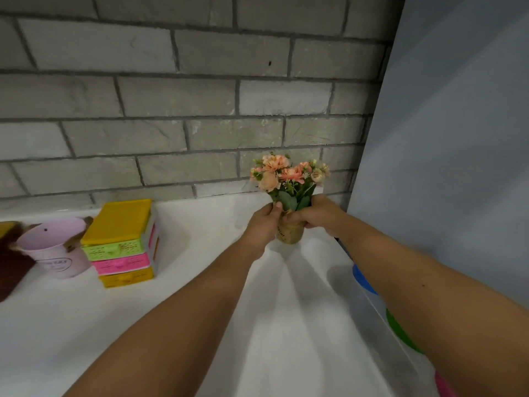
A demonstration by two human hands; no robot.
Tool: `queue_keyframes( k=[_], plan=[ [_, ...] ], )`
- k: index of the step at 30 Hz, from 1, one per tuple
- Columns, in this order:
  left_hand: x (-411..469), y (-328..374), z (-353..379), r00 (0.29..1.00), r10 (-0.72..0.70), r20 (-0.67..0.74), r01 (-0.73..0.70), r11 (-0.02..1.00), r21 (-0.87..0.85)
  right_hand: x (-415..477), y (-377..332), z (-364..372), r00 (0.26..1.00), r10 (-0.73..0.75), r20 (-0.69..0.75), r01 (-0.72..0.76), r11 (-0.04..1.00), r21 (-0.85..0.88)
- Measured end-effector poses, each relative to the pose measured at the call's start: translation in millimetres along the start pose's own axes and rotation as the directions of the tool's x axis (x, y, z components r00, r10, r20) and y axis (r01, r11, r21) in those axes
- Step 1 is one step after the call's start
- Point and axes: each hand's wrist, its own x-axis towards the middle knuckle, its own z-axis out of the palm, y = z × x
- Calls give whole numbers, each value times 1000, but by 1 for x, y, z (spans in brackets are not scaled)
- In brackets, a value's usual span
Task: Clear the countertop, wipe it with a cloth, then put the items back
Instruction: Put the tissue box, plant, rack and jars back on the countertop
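A small flower pot (289, 232) with a tan wrap and a bunch of peach and pink flowers stands at the far right of the white countertop (200, 296), close to the brick wall. My left hand (263, 224) grips the pot's left side and my right hand (316, 213) grips its right side near the stems. Both arms reach forward across the counter. I cannot tell whether the pot's base touches the surface.
At the left stand a stack of small drawers (123, 245) in yellow, green and pink, a pink metal bucket (57, 247) and a dark brown object (11, 265) at the edge. A grey panel (443, 138) rises at the right. Coloured dots (400, 333) mark the right edge.
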Motion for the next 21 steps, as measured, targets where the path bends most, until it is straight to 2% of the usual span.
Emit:
queue_keyframes(
  k=[5,10,16,21],
  plan=[
    [-31,20,-57,990,63,-124,-50,993,104,-33,-61,39,995,-101,17,101,994,-43],
    [-65,39,-136,941,191,-278,-144,973,181,-58,-130,96,978,-206,25,207,976,-67],
    [-105,42,-248,905,272,-328,-204,952,226,-84,-200,186,961,-267,74,267,964,3],
    [-130,34,-329,892,280,-355,-208,951,229,-89,-238,261,948,-310,70,308,951,37]
  ],
)
